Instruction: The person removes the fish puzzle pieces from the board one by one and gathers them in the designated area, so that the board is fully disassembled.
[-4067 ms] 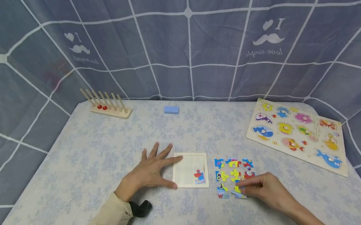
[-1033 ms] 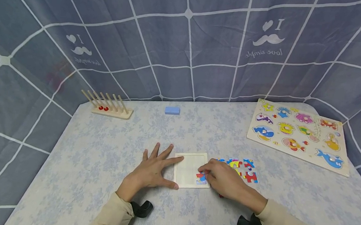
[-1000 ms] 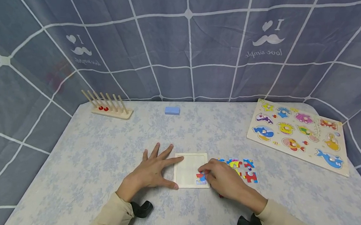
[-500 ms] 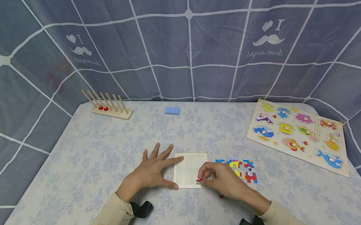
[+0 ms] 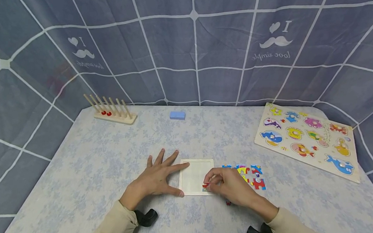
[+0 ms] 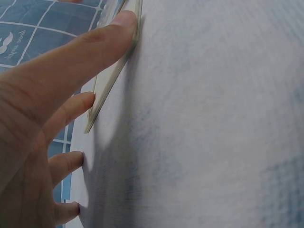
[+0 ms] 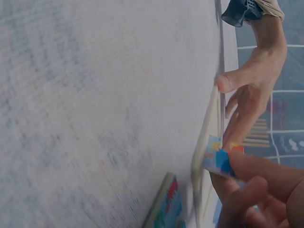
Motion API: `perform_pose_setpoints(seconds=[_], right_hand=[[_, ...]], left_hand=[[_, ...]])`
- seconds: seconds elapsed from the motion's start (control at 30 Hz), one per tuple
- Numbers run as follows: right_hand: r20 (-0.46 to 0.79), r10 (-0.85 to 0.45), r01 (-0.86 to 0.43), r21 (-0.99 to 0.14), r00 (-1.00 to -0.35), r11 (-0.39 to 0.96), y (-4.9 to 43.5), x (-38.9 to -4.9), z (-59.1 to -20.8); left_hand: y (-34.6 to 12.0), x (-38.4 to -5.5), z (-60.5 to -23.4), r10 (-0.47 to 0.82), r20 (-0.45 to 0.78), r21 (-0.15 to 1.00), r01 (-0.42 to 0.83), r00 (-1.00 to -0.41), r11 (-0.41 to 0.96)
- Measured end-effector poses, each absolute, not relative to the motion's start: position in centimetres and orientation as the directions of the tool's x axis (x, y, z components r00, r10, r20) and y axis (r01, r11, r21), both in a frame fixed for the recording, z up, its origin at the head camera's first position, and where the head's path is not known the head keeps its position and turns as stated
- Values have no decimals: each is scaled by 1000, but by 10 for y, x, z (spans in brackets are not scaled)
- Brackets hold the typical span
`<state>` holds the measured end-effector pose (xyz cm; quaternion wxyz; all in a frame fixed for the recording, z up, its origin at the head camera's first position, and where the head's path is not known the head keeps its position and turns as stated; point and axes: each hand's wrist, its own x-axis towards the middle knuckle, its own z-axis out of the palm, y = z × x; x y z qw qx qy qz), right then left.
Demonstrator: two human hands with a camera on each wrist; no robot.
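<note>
A shallow square wooden puzzle tray (image 5: 193, 175) lies on the table in the middle of the head view. My left hand (image 5: 155, 176) is spread flat, with thumb and index fingertip on the tray's left edge. Over the tray's lower right corner, my right hand (image 5: 230, 185) pinches a jigsaw piece (image 5: 205, 187) printed red and blue. In the right wrist view that jigsaw piece (image 7: 217, 159) stands tilted between thumb and fingers; its far side is hidden. Several loose jigsaw pieces (image 5: 258, 183) lie right of the tray, partly covered by my right hand.
A wooden peg rack (image 5: 115, 116) with red beads stands at the back left. Near the table's back edge sits a blue block (image 5: 177, 115). A sea-animal knob puzzle board (image 5: 306, 140) lies at the back right, before a grey-blue curtain (image 5: 218, 46).
My right hand has moved left from the loose pieces to the tray's corner. Its fingers have closed on the piece lying there, which now shows less. The left hand stays put.
</note>
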<state>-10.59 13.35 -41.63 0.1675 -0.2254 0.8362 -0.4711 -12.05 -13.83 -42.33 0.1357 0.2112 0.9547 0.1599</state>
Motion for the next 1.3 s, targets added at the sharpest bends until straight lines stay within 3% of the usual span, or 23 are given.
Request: perform_pose_setpoints(seconds=[0.17,0.4,0.6,1.3], right_hand=[[-61,-479,-206,-850,-876,485,130,-108,-416],[-149,-441,-68,-896,-885,440,143,-110,-408],[-211,-427,10,-904,-879,426,168,-105,-409],[-362,-245,164,-798,-899,579,265,-77,-410]], left_hand=[[-138,-121,-424,446,-193,361,359,-874,860],[-138,-121,-424,443,-201,367,352,-874,861],[-138,-121,-424,450,-195,372,359,-871,856],[-139,-121,-422,459,-201,383,362,-866,850]])
